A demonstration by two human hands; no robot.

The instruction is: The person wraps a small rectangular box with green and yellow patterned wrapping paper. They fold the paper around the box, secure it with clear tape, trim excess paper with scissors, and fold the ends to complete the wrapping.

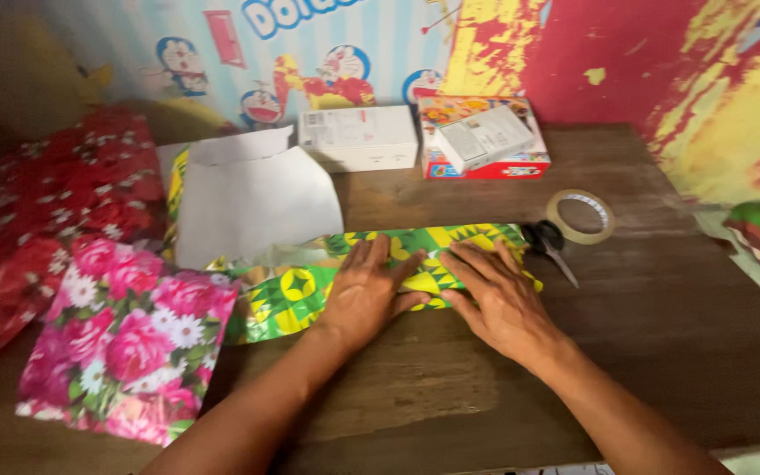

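A: Okay, quick, biggest first. What's under everything?

B: A brown wooden table (pixel 661 334), worn pale in a patch near me. At the far edge, a wall covered in cartoon-print and red-and-yellow paper.

A: Next?

B: Far left, a crumpled red floral wrapping sheet (pixel 72 185). Nearer me on the left, a parcel wrapped in pink flower paper (pixel 125 339). Right of the red sheet, a sheet lying white side up (pixel 252 207), its yellow-green print showing at the left edge.

A: And what are you working on?

B: A long green-and-yellow patterned parcel (pixel 292 295), lying left to right in the middle of the table. My hands cover its right half.

A: Hands?

B: My left hand (pixel 369 295) is flat, palm down, fingers spread, pressing on the parcel. My right hand (pixel 494 299) is just beside it, also flat and spread, pressing the paper down. Fingertips of the two nearly meet. Neither one grips anything.

A: Smaller stuff?

B: Far side, a white box (pixel 360 136) and, right of it, a colourful box with a smaller white box on top (pixel 484 139). Right of the parcel's end, black-handled scissors (pixel 549 246), and just beyond them a roll of clear tape (pixel 580 215) lying flat.

A: Far right edge?

B: Something green and pink, cut off and blurred; can't tell what.
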